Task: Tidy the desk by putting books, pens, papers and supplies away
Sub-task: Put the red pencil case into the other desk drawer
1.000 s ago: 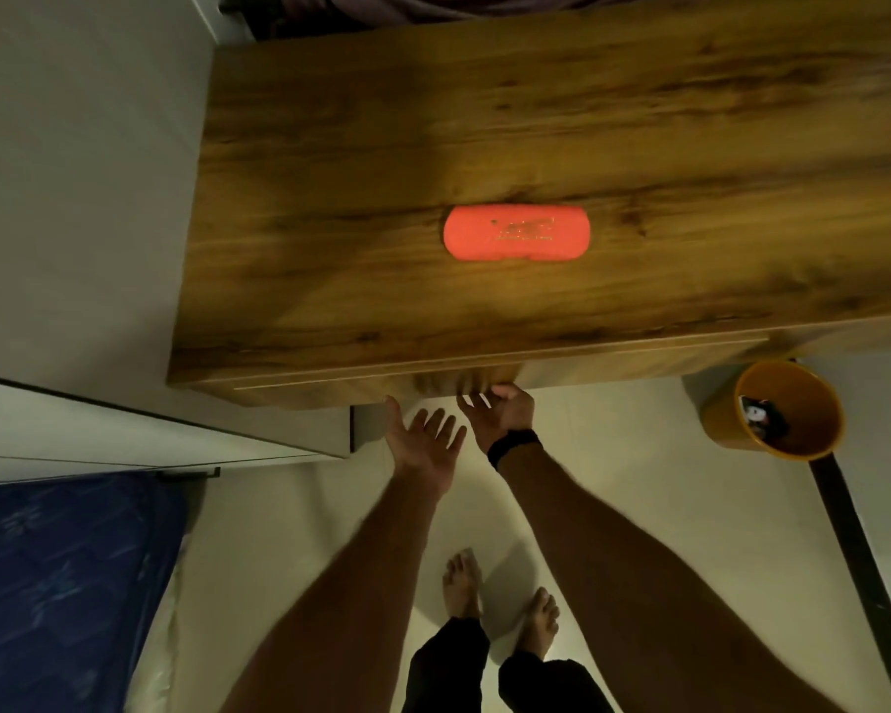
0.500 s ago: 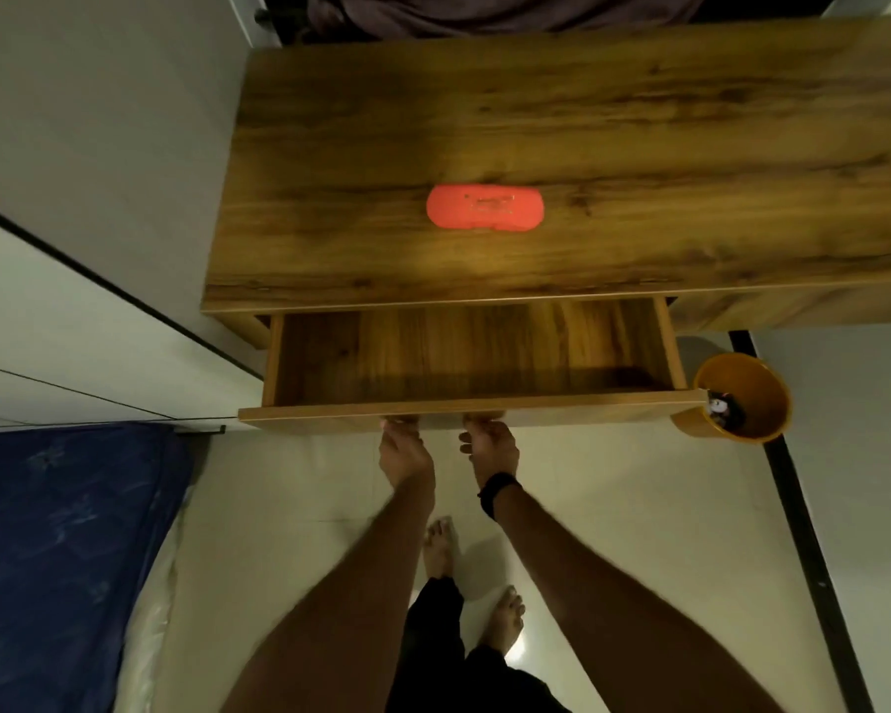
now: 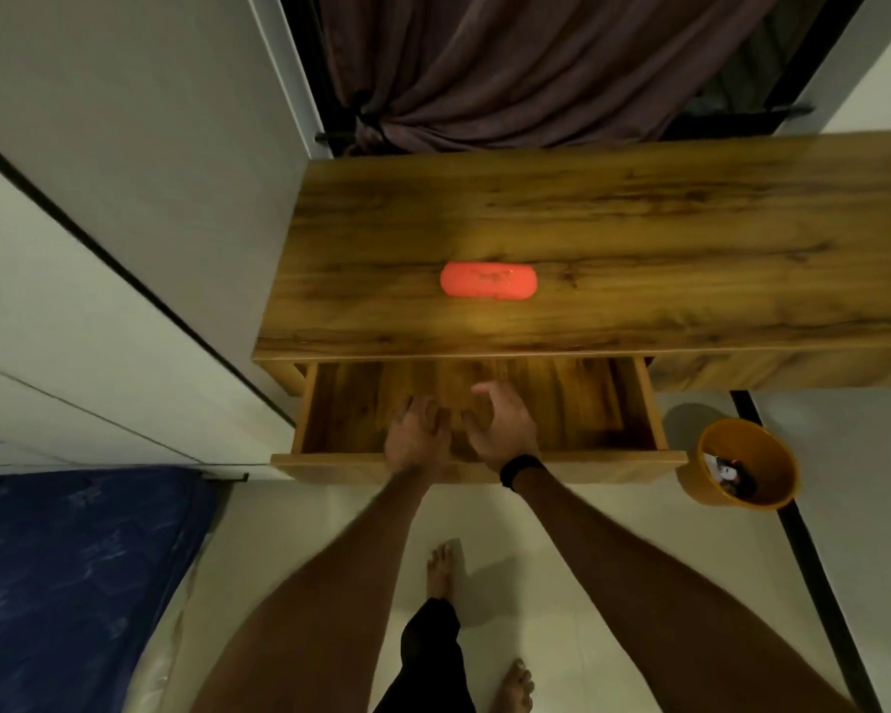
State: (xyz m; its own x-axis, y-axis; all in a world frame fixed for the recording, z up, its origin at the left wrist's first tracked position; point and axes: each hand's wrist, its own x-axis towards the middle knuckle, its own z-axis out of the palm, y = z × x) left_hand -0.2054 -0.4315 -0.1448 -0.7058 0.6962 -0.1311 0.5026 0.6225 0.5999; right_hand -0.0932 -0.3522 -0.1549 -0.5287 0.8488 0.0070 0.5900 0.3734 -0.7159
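An orange-red pencil case (image 3: 488,281) lies on the wooden desk top (image 3: 639,239), left of centre. Below it the desk drawer (image 3: 654,403) stands pulled out, and nothing shows inside it apart from my hands. My left hand (image 3: 416,434) hovers over the drawer's front part with its fingers loosely bent and holds nothing. My right hand (image 3: 500,422), with a black band at the wrist, is beside it over the drawer, fingers loosely curled, holding nothing. Both hands are blurred.
An orange bin (image 3: 747,463) with some litter stands on the floor right of the drawer. A blue mattress (image 3: 73,573) lies at the lower left, a white wall on the left. A dark curtain (image 3: 510,69) hangs behind the desk. My bare feet are on the tiled floor.
The drawer went from closed to pulled out. My hands let go of its front edge and moved up over the inside of the drawer. The view pulled back from the desk.
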